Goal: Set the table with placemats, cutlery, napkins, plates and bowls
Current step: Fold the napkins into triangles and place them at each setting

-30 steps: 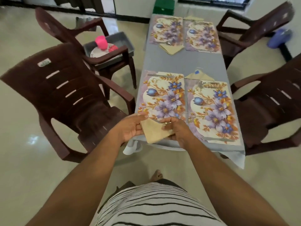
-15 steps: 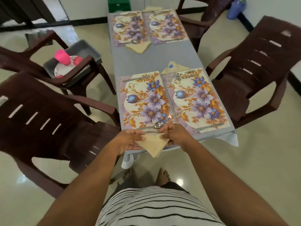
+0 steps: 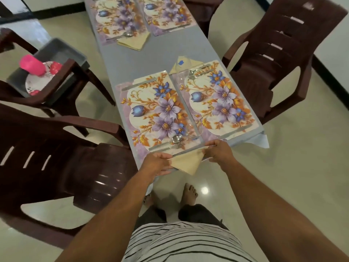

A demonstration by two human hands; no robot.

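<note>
Since half a second ago, both hands have carried the beige napkin (image 3: 186, 163) a little to their right along the near edge of the surface (image 3: 156, 57), and the camera has come closer. Left hand (image 3: 157, 164) pinches the napkin's left corner, right hand (image 3: 219, 153) pinches its right corner; the folded point hangs past the edge over the floor. Just beyond the hands, a spoon (image 3: 174, 139) and a fork lie on the near-left placemat (image 3: 156, 110), beside the near-right placemat (image 3: 217, 99). A narrow bare strip runs between placemat and edge where the napkin sits. To the left of the hands a brown chair (image 3: 56, 157) crowds close to the surface; to the right, the floor lies open before another chair (image 3: 283, 53). Far beyond the left hand, a grey bin (image 3: 62, 52) with a pink cup (image 3: 32, 65) rests on a third chair.
</note>
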